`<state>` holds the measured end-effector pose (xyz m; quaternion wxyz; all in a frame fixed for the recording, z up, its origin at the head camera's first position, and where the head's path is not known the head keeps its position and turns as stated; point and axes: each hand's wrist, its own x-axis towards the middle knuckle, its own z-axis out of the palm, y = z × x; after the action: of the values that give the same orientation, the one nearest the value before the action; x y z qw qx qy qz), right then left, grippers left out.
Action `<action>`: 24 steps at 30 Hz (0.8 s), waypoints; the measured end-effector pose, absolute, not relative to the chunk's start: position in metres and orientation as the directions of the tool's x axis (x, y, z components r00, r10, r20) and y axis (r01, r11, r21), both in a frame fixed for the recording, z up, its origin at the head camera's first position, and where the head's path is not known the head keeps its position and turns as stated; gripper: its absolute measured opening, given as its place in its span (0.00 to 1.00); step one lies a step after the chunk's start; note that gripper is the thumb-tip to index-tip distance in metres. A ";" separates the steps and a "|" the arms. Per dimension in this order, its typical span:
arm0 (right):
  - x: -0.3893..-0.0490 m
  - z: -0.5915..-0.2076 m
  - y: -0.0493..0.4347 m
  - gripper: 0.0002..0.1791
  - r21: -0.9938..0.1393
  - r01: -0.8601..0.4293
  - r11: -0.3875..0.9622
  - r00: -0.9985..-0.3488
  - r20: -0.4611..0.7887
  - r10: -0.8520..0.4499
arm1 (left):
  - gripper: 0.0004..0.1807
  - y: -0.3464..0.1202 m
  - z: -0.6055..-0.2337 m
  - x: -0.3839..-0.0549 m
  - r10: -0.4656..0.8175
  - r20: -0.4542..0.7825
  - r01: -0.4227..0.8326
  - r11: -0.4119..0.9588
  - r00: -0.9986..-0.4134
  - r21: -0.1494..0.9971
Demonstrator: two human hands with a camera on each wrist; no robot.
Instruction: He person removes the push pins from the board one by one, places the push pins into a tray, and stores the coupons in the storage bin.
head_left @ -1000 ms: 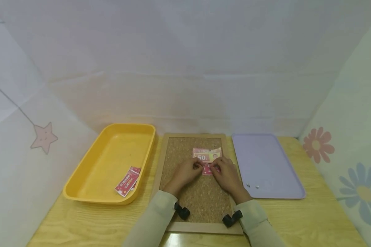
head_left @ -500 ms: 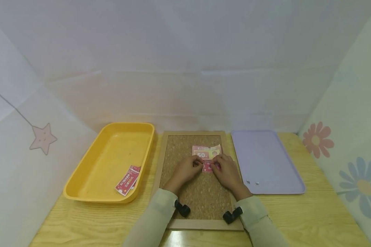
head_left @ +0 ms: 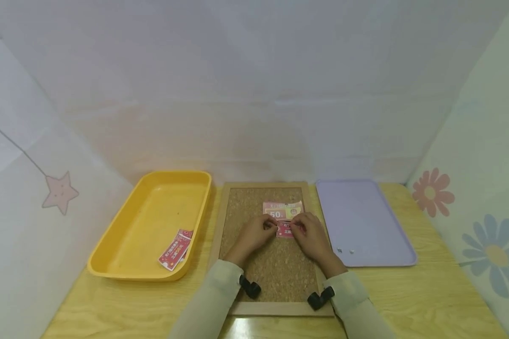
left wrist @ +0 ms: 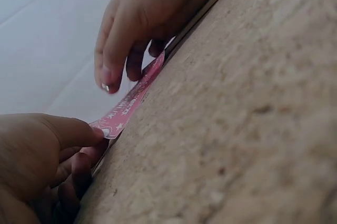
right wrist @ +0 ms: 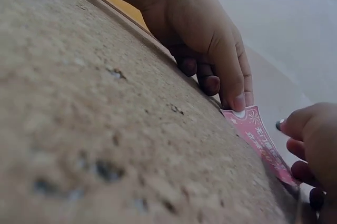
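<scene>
A small pink coupon point(head_left: 284, 230) lies over the framed corkboard point(head_left: 275, 278), just below a larger, curling pink-and-yellow coupon point(head_left: 275, 214). My left hand point(head_left: 252, 237) pinches its left end between thumb and fingers; in the right wrist view that end of the coupon point(right wrist: 251, 129) lifts a little off the cork. Over its right part is my right hand point(head_left: 314, 237), with a small silver thumbtack point(right wrist: 279, 124) pinched at its fingertips. The tack stands apart from the paper in the left wrist view. Curled fingers partly hide the coupon's right end.
Left of the board stands a yellow tray point(head_left: 152, 207) with several pink coupons point(head_left: 176, 252) in its near right corner. On the right, a flat lilac tray point(head_left: 360, 212) bears two tiny silver thumbtacks point(head_left: 351, 251). White fabric walls point(head_left: 254, 117) enclose the wooden table point(head_left: 432, 301).
My right fingertips have shifted slightly, baring more of the small coupon's print. The left hand keeps its pinch on the coupon's left end. The head view has tilted a little.
</scene>
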<state>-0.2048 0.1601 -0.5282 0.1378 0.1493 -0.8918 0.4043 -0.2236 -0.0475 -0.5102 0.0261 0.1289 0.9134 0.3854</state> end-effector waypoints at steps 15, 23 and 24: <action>-0.174 -0.499 0.217 0.06 -0.735 -0.435 0.520 -0.889 0.443 -0.117 | 0.10 -0.098 -0.492 -0.203 0.226 -0.034 0.084 0.493 -0.974 0.866; -0.169 -0.508 0.240 0.04 -0.729 -0.415 0.545 -0.889 0.451 -0.074 | 0.10 -0.122 -0.452 -0.174 0.143 0.017 0.091 0.531 -0.990 0.842; -0.168 -0.509 0.241 0.05 -0.730 -0.406 0.550 -0.893 0.445 -0.069 | 0.09 -0.127 -0.446 -0.169 0.133 0.026 0.094 0.534 -0.991 0.840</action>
<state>-0.1677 0.2412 -0.5086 0.1858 0.1379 -0.8604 0.4540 -0.1692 -0.1272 -0.4459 0.0207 0.0649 0.8755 0.4784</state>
